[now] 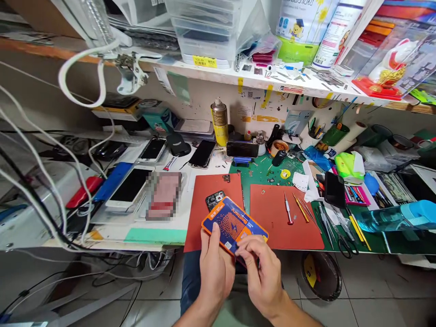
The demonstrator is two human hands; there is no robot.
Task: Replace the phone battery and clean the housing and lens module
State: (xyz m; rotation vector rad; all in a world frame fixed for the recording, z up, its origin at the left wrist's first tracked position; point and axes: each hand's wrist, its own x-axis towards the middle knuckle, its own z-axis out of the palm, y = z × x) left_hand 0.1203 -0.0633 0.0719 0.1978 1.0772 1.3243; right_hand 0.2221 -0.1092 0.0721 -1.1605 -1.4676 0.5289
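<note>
A flat blue-and-orange package (229, 221) with a lightning bolt printed on it is held tilted over the bench's front edge. My left hand (215, 268) grips its lower left side, thumb across the front and fingers behind. At the lower right edge, the closed fingers of my right hand (260, 265) pinch the package; the fingertips are partly hidden. Just behind the package, an opened phone (215, 199) with its inner parts showing lies on a red-brown mat (200, 231). A small dark part (226, 178) rests farther up the mat.
Screwdrivers (288, 209) lie on a second mat (262, 236) to the right. Beyond them are tweezers, scissors (346, 247) and a blue water bottle (395, 217). Several phones (131, 187) lie at left near hanging cables. A yellow spray can (220, 121) stands behind, under a loaded shelf (218, 71).
</note>
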